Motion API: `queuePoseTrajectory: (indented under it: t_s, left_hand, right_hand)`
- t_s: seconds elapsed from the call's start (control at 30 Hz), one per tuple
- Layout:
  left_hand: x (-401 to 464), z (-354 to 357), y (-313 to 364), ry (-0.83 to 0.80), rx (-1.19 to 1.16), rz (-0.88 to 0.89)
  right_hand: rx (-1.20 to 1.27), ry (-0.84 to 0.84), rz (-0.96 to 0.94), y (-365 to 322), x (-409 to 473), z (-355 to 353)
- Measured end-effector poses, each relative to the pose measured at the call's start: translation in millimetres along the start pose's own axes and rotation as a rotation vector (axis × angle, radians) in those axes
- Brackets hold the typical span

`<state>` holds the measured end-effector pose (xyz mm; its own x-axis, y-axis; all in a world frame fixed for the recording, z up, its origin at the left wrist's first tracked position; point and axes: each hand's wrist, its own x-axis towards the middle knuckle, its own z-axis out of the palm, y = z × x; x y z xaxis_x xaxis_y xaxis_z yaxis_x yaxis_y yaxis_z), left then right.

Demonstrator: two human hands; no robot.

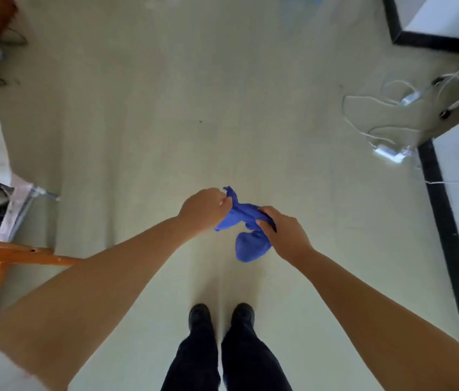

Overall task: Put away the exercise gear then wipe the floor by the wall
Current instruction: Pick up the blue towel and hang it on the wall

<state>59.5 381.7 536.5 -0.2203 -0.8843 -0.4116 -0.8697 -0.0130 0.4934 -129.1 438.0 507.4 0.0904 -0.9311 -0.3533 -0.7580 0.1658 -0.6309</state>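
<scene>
The step in hand looks to be readying the blue cloth (246,221) for wiping, so the sensible way is to shake or fold it into a flat pad before crouching, with one broad face left free to meet the floor (166,122), and to keep it away from the white cables (375,131) trailing by the dark-edged wall on the right. The left hand (204,208) reaches forward from a long, nearly straight forearm and pinches the cloth's upper corner between thumb and curled fingers. The cloth is bunched between both hands, held in the air above the floor in front of the person's dark shoes (221,316), its lower lobe hanging loose. The right hand (284,231) comes in from the right, knuckles up, fingers closed over the cloth's middle.
</scene>
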Motion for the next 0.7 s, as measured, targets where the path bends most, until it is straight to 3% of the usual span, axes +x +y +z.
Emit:
queuePoseTrajectory:
  t_s: [0.1, 0.27, 0.4, 0.6, 0.7]
  left_hand:
    - [-8.6, -49.9, 25.8, 0.135, 0.035, 0.065]
    - [-17.0, -119.5, 82.7, 0.387, -0.130, 0.192]
    - [-18.1, -149.5, 125.2, 0.476, -0.187, 0.319]
    - [-2.0, -154.9, 142.0, 0.569, -0.186, 0.220]
    - [5.1, -148.4, 142.0, 0.535, -0.199, 0.182]
  right_hand:
    - [0.092, -0.029, -0.031, -34.8, -14.2, -42.8]
    - [-0.005, -0.018, -0.051, -55.0, -35.3, -107.0]
    - [0.144, -0.026, 0.011, -49.7, -55.3, -144.9]
    - [0.071, 0.064, 0.050, -51.6, -79.7, -191.7]
    - [0.005, -0.011, 0.133, -59.7, -104.8, -206.9]
